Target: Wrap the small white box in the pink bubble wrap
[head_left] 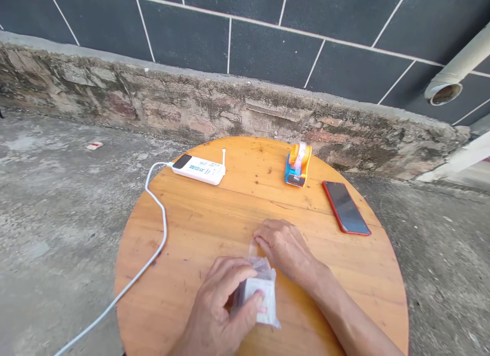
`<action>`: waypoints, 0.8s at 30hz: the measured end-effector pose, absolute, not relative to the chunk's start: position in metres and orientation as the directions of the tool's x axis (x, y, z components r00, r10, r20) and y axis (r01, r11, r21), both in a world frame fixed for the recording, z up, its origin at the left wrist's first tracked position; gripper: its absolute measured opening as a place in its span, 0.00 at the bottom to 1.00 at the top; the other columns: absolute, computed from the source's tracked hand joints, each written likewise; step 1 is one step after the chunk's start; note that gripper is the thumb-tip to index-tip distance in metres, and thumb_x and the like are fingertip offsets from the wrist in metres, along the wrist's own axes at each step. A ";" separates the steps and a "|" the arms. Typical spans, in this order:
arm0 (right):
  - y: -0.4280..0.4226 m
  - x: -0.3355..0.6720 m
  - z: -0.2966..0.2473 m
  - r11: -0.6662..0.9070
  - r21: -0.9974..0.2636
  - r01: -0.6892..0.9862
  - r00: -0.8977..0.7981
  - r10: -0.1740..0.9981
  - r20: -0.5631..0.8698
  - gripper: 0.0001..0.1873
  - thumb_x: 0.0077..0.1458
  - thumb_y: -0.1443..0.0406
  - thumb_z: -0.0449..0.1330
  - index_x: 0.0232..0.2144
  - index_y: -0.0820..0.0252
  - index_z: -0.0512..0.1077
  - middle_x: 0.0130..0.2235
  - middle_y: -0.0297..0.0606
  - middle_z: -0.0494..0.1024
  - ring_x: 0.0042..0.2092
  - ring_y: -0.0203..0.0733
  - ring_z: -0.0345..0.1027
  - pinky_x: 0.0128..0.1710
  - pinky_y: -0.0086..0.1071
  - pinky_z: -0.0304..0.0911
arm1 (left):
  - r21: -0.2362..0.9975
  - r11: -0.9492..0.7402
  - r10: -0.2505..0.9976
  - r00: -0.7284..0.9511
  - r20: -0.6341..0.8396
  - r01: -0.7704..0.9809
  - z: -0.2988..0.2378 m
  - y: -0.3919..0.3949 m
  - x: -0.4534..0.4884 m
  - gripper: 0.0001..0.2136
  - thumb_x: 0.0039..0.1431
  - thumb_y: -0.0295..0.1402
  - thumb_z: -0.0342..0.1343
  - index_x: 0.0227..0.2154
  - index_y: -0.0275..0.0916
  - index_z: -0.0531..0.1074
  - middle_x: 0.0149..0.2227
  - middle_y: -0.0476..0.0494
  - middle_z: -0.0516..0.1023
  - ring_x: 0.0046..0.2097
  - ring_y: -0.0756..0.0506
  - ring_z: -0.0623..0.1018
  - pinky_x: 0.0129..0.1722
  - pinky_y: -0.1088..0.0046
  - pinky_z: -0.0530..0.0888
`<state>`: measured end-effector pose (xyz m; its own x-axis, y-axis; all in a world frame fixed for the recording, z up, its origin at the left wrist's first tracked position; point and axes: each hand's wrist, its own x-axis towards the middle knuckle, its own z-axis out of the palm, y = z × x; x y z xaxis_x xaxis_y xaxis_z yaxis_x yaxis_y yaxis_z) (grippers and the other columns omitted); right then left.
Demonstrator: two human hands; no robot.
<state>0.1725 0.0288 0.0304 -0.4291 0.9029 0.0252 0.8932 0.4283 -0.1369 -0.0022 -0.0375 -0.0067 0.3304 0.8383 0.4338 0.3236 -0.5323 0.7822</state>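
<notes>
Evidently the left hand (220,300) grasps the plastic-wrapped packet (269,295) between thumb and fingers, at the near part of the round table (214,213). Just beyond the packet, the right hand (281,244) curls at a clear strip (252,248); whether it pinches or presses this, I cannot tell. Best, I judge, to hold the packet steady and keep the strip flat and unwrinkled. Farther beyond the packet are a tape dispenser (298,164), a white device (199,169) to the packet's left and a phone (346,208) to the packet's right.
</notes>
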 end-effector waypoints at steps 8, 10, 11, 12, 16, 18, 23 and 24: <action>0.032 0.172 0.027 0.487 -0.207 0.848 -0.484 0.872 0.072 0.07 0.55 0.72 0.52 0.27 0.59 0.64 0.27 0.32 0.71 0.28 0.35 0.59 0.31 0.30 0.49 | 0.786 -0.529 0.840 0.329 0.432 0.319 -0.007 -0.038 -0.003 0.11 0.55 0.25 0.56 0.40 0.43 0.66 0.39 0.46 0.74 0.42 0.46 0.72 0.40 0.69 0.71; 0.030 0.174 0.029 0.468 -0.285 0.837 -0.466 0.881 0.079 0.06 0.54 0.72 0.52 0.27 0.59 0.63 0.27 0.31 0.71 0.28 0.35 0.58 0.30 0.29 0.49 | 0.791 -0.521 0.845 0.327 0.424 0.320 -0.007 -0.038 -0.003 0.11 0.55 0.25 0.56 0.40 0.43 0.66 0.40 0.46 0.74 0.43 0.46 0.71 0.40 0.69 0.71; 0.028 0.176 0.030 0.454 -0.318 0.833 -0.454 0.888 0.078 0.06 0.54 0.73 0.52 0.27 0.59 0.63 0.27 0.31 0.71 0.28 0.35 0.59 0.30 0.29 0.49 | 0.792 -0.517 0.847 0.327 0.419 0.324 -0.007 -0.039 -0.003 0.11 0.55 0.25 0.56 0.40 0.43 0.66 0.40 0.47 0.74 0.43 0.46 0.71 0.41 0.69 0.71; 0.027 0.176 0.031 0.438 -0.353 0.826 -0.443 0.894 0.072 0.06 0.54 0.73 0.52 0.27 0.59 0.63 0.27 0.30 0.71 0.28 0.34 0.59 0.30 0.28 0.49 | 0.793 -0.514 0.849 0.327 0.416 0.327 -0.007 -0.039 -0.003 0.11 0.55 0.25 0.56 0.40 0.43 0.66 0.40 0.47 0.74 0.43 0.46 0.71 0.41 0.69 0.71; 0.025 0.179 0.032 0.353 -0.537 0.766 -0.417 0.909 0.002 0.06 0.52 0.73 0.52 0.28 0.58 0.64 0.26 0.29 0.72 0.27 0.32 0.61 0.27 0.26 0.50 | 0.794 -0.511 0.851 0.328 0.411 0.331 -0.008 -0.039 -0.003 0.12 0.54 0.24 0.56 0.41 0.43 0.67 0.41 0.46 0.74 0.44 0.45 0.71 0.42 0.69 0.71; 0.025 0.179 0.030 0.304 -0.620 0.723 -0.409 0.912 -0.029 0.05 0.53 0.71 0.52 0.29 0.57 0.65 0.26 0.28 0.72 0.26 0.31 0.61 0.26 0.25 0.50 | 0.794 -0.512 0.849 0.329 0.413 0.327 -0.008 -0.039 -0.003 0.12 0.55 0.24 0.55 0.41 0.43 0.66 0.41 0.46 0.74 0.44 0.45 0.71 0.42 0.69 0.71; 0.026 0.180 0.028 0.239 -0.776 0.584 -0.420 0.907 -0.037 0.04 0.56 0.70 0.52 0.31 0.57 0.65 0.28 0.29 0.73 0.28 0.32 0.64 0.27 0.24 0.55 | 0.795 -0.515 0.848 0.330 0.415 0.321 -0.008 -0.039 -0.003 0.11 0.55 0.25 0.55 0.41 0.43 0.66 0.41 0.46 0.74 0.44 0.45 0.72 0.41 0.69 0.71; 0.026 0.180 0.028 0.237 -0.801 0.550 -0.437 0.899 -0.035 0.05 0.58 0.70 0.51 0.32 0.57 0.66 0.30 0.29 0.73 0.30 0.32 0.65 0.29 0.25 0.57 | 0.795 -0.515 0.847 0.332 0.415 0.321 -0.008 -0.039 -0.003 0.11 0.55 0.25 0.55 0.41 0.43 0.66 0.40 0.46 0.74 0.43 0.45 0.72 0.41 0.69 0.71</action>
<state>0.1804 0.0259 0.0283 -0.4374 0.8986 -0.0350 0.5499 0.2365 -0.8011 -0.0034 -0.0390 -0.0082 0.3317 0.8472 0.4150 0.3207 -0.5150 0.7950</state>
